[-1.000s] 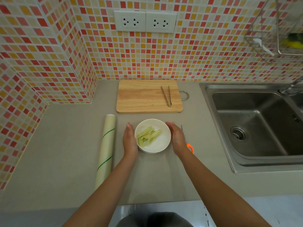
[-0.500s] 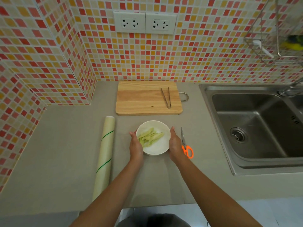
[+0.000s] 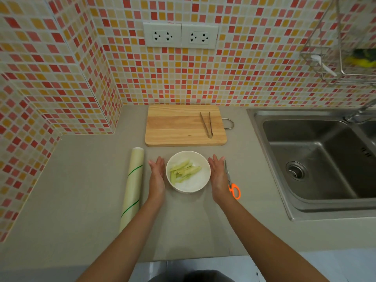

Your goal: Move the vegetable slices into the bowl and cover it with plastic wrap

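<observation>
Vegetable slices are held in the bowl; film seems fitted; left hand and right hand are released beside it.

Single head-worn wide-angle view, looking forward and steeply down, close over the countertop; tiled wall beyond
</observation>
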The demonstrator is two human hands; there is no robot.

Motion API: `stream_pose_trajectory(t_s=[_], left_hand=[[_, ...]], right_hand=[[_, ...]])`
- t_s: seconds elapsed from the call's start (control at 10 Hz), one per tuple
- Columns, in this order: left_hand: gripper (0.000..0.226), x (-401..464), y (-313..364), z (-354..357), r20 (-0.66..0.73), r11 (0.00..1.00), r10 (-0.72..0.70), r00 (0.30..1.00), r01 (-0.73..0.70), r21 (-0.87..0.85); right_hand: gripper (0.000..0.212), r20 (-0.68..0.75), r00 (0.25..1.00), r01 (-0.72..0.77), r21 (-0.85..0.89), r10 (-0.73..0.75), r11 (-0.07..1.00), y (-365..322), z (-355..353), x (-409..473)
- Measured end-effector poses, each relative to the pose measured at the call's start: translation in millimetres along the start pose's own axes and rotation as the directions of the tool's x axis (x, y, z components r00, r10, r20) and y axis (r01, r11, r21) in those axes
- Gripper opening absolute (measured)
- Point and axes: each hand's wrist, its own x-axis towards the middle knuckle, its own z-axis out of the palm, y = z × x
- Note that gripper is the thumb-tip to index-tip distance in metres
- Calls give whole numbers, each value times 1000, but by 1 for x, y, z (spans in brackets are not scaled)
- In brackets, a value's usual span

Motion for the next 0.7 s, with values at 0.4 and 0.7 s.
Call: stream_pose_trajectory(t_s=[0.4, 0.7], left_hand=[[52, -16, 10, 27, 92, 985, 69, 993, -83, 152], [64, -13, 9, 23, 162, 987, 99, 982, -118, 109]], right_hand=[[58, 17, 995, 103, -173, -102, 980, 3, 15, -9], [50, 20, 997, 71, -178, -69, 982, -1, 12, -8]])
